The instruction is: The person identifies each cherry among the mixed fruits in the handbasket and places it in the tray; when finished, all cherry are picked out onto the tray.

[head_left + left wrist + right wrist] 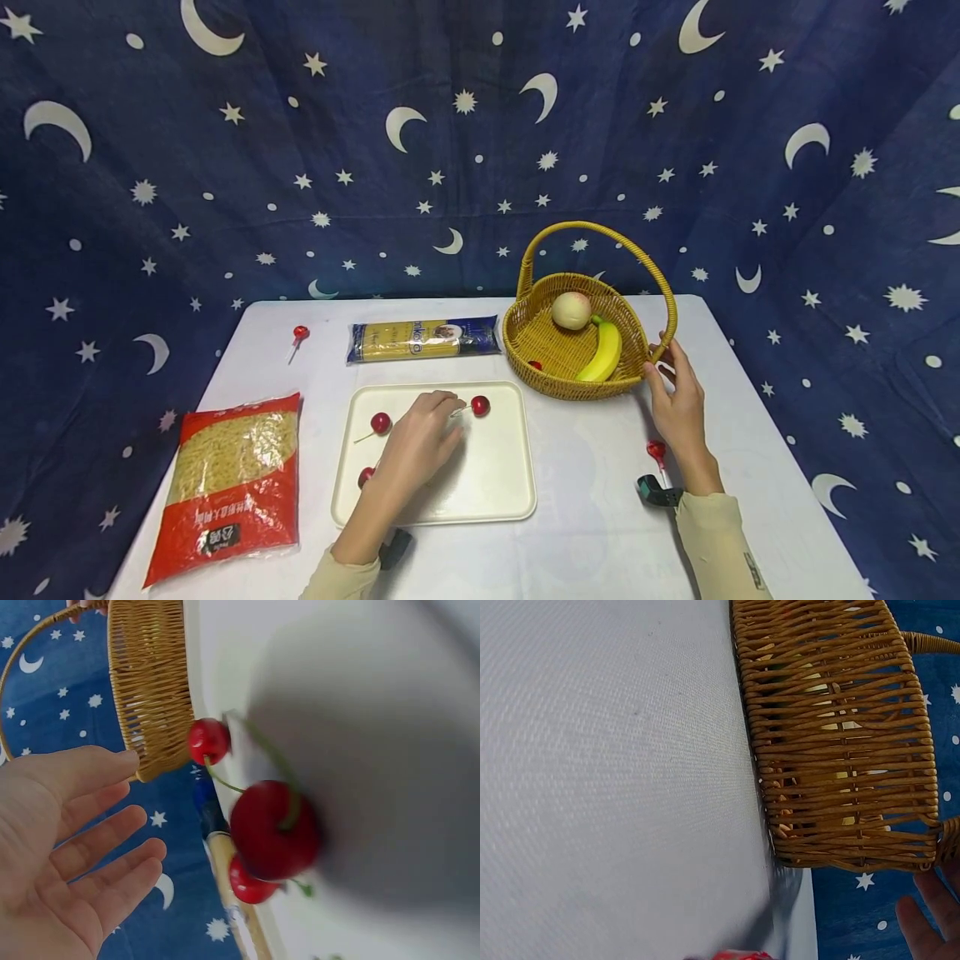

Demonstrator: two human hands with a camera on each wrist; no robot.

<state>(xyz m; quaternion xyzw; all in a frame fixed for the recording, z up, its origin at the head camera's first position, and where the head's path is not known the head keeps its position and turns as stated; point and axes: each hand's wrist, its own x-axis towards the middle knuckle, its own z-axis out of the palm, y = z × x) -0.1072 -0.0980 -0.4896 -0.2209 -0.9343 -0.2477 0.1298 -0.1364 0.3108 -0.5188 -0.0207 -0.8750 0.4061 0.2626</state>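
Observation:
My left hand (420,437) hovers over the cream tray (495,508), its fingers loosely bent and apart, with nothing between them in the left wrist view. Just beyond its fingertips lies a red cherry (480,406) with a green stem. Two more cherries lie on the tray's left side, one upper (380,422) and one lower (366,477), the latter partly covered by the forearm. My right hand (678,404) holds the wicker basket (540,385) at the right foot of its arched handle, thumb and fingers on either side. Inside are a peach (572,311), a banana (602,354) and a small red fruit (535,365).
A spaghetti packet (423,339) lies behind the tray. At the left is a red bag of pasta (232,483). One red lollipop (300,333) lies at the back left, another (656,452) beside my right wrist. A starry blue cloth (450,208) hangs behind the white table.

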